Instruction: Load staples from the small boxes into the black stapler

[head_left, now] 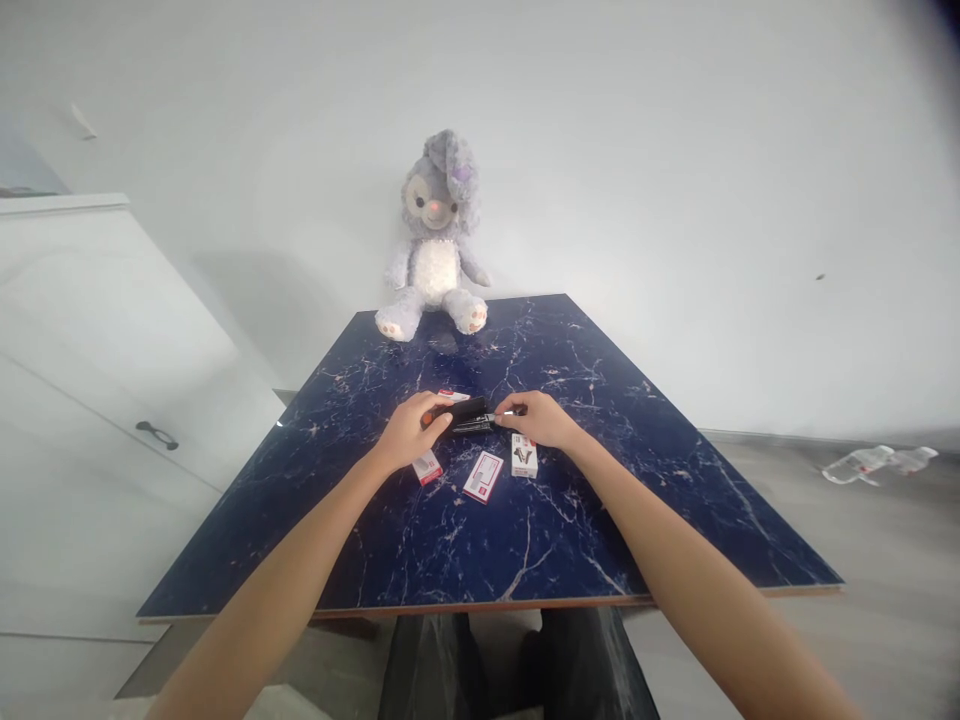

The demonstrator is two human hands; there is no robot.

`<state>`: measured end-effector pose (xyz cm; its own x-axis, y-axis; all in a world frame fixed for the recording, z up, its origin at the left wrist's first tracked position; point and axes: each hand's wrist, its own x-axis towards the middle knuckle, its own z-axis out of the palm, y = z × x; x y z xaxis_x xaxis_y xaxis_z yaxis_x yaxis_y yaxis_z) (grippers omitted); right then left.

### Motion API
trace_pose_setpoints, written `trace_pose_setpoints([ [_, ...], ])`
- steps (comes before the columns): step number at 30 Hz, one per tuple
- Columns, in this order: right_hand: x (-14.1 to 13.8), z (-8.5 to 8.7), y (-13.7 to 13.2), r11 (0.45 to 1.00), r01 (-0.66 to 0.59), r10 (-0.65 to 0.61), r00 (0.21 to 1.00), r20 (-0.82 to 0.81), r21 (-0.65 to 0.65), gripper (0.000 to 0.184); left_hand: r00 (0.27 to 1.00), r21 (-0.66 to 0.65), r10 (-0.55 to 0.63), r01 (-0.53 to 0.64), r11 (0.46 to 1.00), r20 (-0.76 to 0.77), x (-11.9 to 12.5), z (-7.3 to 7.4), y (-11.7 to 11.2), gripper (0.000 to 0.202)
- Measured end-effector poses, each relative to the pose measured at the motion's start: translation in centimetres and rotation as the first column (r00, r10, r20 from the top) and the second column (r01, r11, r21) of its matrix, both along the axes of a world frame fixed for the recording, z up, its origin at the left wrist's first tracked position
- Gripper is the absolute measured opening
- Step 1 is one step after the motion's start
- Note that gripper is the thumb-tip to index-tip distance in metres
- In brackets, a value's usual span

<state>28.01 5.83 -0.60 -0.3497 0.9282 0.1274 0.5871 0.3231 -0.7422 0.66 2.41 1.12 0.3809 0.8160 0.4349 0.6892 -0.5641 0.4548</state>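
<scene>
My left hand (411,428) is closed around the rear of a black stapler (466,414) over the middle of the dark blue marble table (525,540). My right hand (538,418) pinches at the stapler's metal front end; what its fingertips hold is too small to make out. Three small white-and-red boxes lie just below the hands: one (427,467) under my left wrist, one (484,476) lying flat in the middle, one (523,455) standing by my right hand. Another small box (453,395) peeks out behind the stapler.
A grey plush bunny (437,245) sits at the table's far edge against the white wall. A white cabinet (90,400) stands to the left. Clear plastic bottles (874,463) lie on the floor at the right.
</scene>
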Motion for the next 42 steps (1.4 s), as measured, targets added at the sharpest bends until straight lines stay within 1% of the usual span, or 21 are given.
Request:
trace_pose_setpoints([
  [3, -0.1, 0.2, -0.2, 1.000, 0.009, -0.008, 1.000, 0.020, -0.016, 0.016, 1.000, -0.004, 0.012, -0.012, 1.000, 0.001, 0.0, 0.1, 0.0, 0.024],
  [5, -0.1, 0.2, -0.3, 1.000, 0.005, -0.006, 0.999, 0.038, 0.004, 0.018, 1.000, -0.007, 0.015, -0.015, 1.000, 0.001, 0.0, 0.1, -0.1, 0.024],
  [9, -0.2, 0.4, -0.6, 0.989, 0.011, -0.019, 0.998, 0.055, 0.147, 0.019, 1.000, 0.000, 0.009, -0.009, 1.000, -0.008, 0.1, 0.0, -0.1, 0.025],
  [11, -0.2, 0.5, -0.6, 0.983, 0.017, -0.029, 0.998, 0.063, 0.181, 0.019, 1.000, 0.010, 0.002, -0.002, 1.000, -0.011, 0.1, -0.1, -0.1, 0.026],
  [16, -0.1, 0.8, -0.7, 0.986, -0.032, 0.013, 0.993, 0.118, 0.163, 0.015, 1.000, 0.012, 0.002, -0.002, 1.000, -0.013, 0.1, -0.1, 0.0, 0.025],
  [20, -0.1, 0.8, -0.8, 0.988, -0.026, 0.005, 0.991, 0.135, 0.153, 0.010, 1.000, 0.000, 0.006, -0.006, 1.000, -0.015, 0.0, -0.2, 0.1, 0.024],
  [23, -0.3, 0.9, -0.9, 0.992, -0.007, 0.001, 0.999, 0.051, 0.128, 0.010, 1.000, 0.001, 0.007, -0.007, 1.000, -0.020, 0.0, -0.3, 0.1, 0.024],
  [26, -0.3, 0.8, -0.8, 0.996, 0.052, -0.043, 0.991, -0.126, 0.074, 0.014, 1.000, 0.004, 0.000, 0.000, 1.000, -0.023, 0.0, -0.2, 0.1, 0.025],
  [28, -0.1, 0.7, -0.4, 0.997, 0.074, -0.072, 0.956, -0.284, -0.003, 0.021, 1.000, -0.003, 0.002, -0.002, 1.000, -0.021, 0.0, -0.1, 0.0, 0.024],
  [30, 0.3, 0.5, 0.0, 0.995, 0.061, -0.089, 0.898, -0.432, -0.077, 0.029, 1.000, -0.010, 0.003, -0.003, 1.000, -0.023, 0.0, -0.1, 0.0, 0.024],
  [32, 0.6, 0.3, 0.4, 0.993, 0.062, -0.103, 0.861, -0.498, -0.099, 0.032, 1.000, -0.009, 0.005, -0.005, 1.000, -0.027, 0.1, 0.0, 0.0, 0.024],
  [33, 0.7, 0.2, 0.6, 0.993, 0.073, -0.108, 0.869, -0.483, -0.092, 0.032, 1.000, -0.005, 0.007, -0.007, 1.000, -0.026, 0.1, 0.0, 0.0, 0.024],
  [35, 0.8, -0.1, 0.7, 0.994, 0.090, -0.108, 0.914, -0.391, -0.064, 0.028, 1.000, -0.004, 0.008, -0.008, 1.000, -0.025, 0.1, 0.0, 0.0, 0.024],
  [38, 0.5, -0.4, 0.5, 0.998, 0.044, -0.053, 0.975, -0.215, -0.043, 0.019, 1.000, -0.008, 0.009, -0.009, 1.000, -0.028, 0.2, 0.1, -0.1, 0.024],
  [40, 0.2, -0.4, 0.2, 0.999, 0.007, -0.013, 0.992, -0.124, -0.049, 0.017, 0.999, -0.016, 0.013, -0.014, 1.000, -0.034, 0.2, 0.2, -0.1, 0.024],
  [42, 0.0, -0.3, -0.1, 0.999, -0.001, -0.002, 0.998, -0.069, -0.051, 0.016, 0.999, -0.025, 0.017, -0.017, 1.000, -0.036, 0.3, 0.3, -0.2, 0.025],
])
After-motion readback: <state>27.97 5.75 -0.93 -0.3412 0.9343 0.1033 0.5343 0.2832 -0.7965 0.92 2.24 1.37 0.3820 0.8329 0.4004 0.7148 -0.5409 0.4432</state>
